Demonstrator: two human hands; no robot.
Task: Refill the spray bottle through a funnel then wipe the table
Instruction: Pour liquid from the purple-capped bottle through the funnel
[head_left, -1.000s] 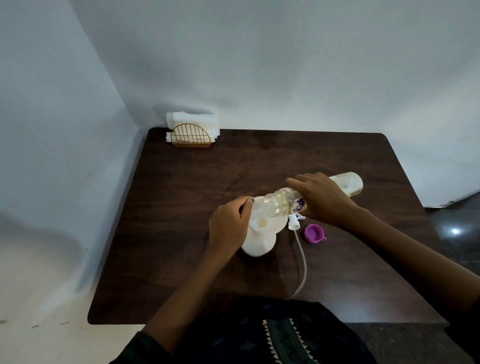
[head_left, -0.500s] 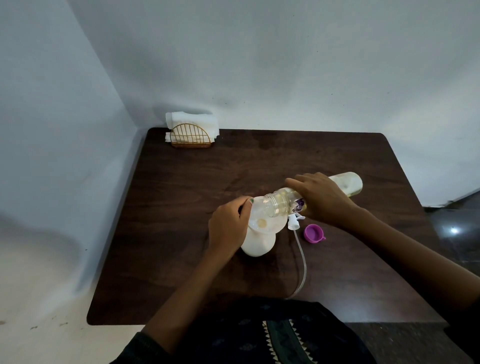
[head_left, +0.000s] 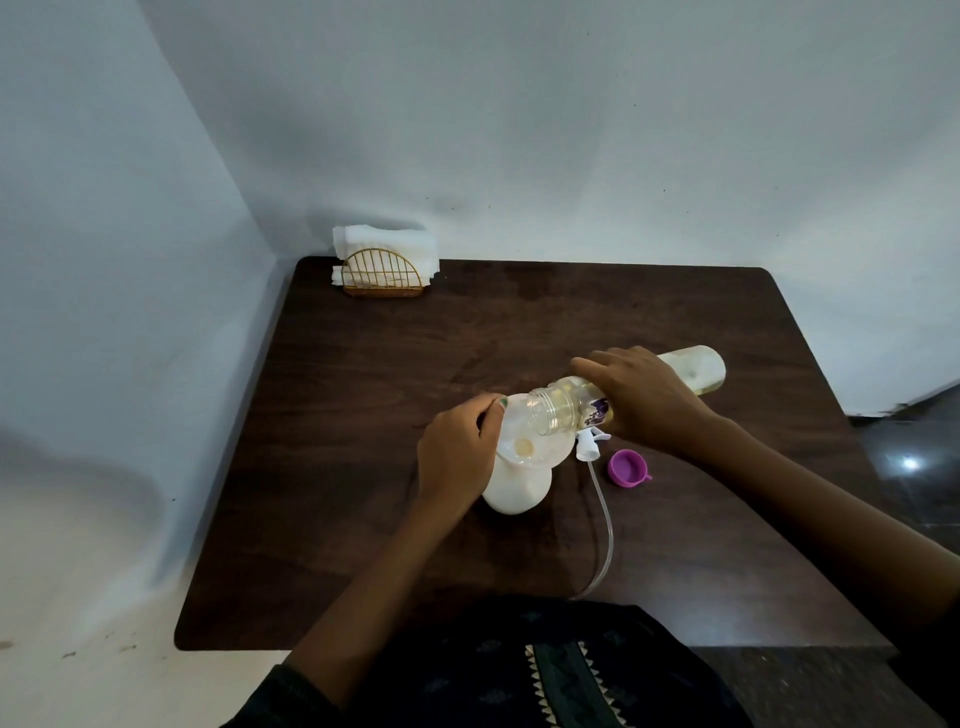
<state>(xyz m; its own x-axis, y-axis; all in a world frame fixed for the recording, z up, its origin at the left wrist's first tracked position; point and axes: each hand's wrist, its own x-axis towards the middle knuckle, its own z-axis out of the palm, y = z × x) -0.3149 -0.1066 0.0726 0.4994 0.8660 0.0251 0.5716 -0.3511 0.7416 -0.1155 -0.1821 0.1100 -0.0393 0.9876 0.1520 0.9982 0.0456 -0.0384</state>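
A white spray bottle (head_left: 514, 491) stands on the dark wooden table (head_left: 363, 415) with a translucent funnel (head_left: 535, 441) in its neck. My left hand (head_left: 460, 452) pinches the funnel's left rim. My right hand (head_left: 649, 400) grips a clear refill bottle (head_left: 696, 366), tipped almost flat with its open mouth over the funnel. A little yellowish liquid shows in the bottle and at the funnel's bottom. The white spray head (head_left: 587, 444) with its long tube (head_left: 605, 530) lies just right of the spray bottle.
A purple cap (head_left: 626, 467) lies on the table to the right of the spray head. A gold wire holder with white napkins (head_left: 384, 262) stands at the far left corner against the wall. Walls border the table's back and left.
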